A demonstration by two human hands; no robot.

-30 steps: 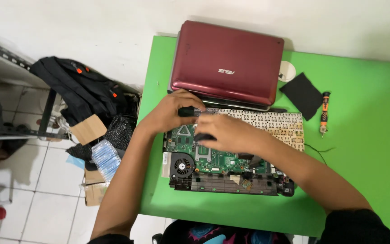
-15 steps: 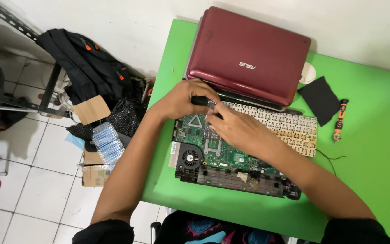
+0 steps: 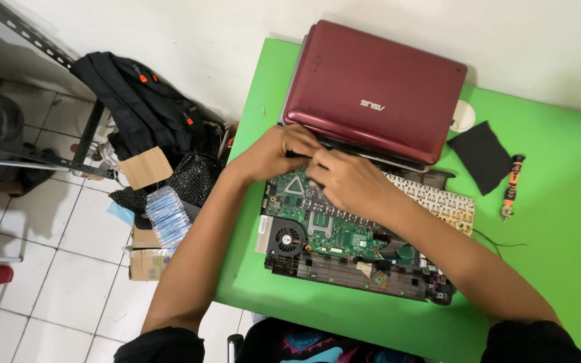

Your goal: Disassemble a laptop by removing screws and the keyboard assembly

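A dismantled laptop base lies on the green table (image 3: 559, 235), its green motherboard (image 3: 331, 232) and round fan (image 3: 287, 238) bare. The dark red lid (image 3: 378, 87) lies folded back behind it. A loosened keyboard (image 3: 438, 202) rests to the right. My left hand (image 3: 274, 151) is curled at the board's far edge by the hinge, gripping a thin black screwdriver handle (image 3: 297, 154) that barely shows. My right hand (image 3: 347, 181) lies right against it over the board, fingers bent down; what they hold is hidden.
A black cloth pad (image 3: 482, 156), an orange-and-black screwdriver (image 3: 511, 185) and a small white disc (image 3: 464, 114) lie to the right on the table. Left of the table, on the tiled floor: a black backpack (image 3: 142, 101), cardboard (image 3: 144, 168), a bag of blue items (image 3: 167, 215), a metal rack (image 3: 35, 54).
Both hands have moved from the middle of the board toward its far edge at the hinge and closed together. The black handle, plain earlier, is now nearly covered.
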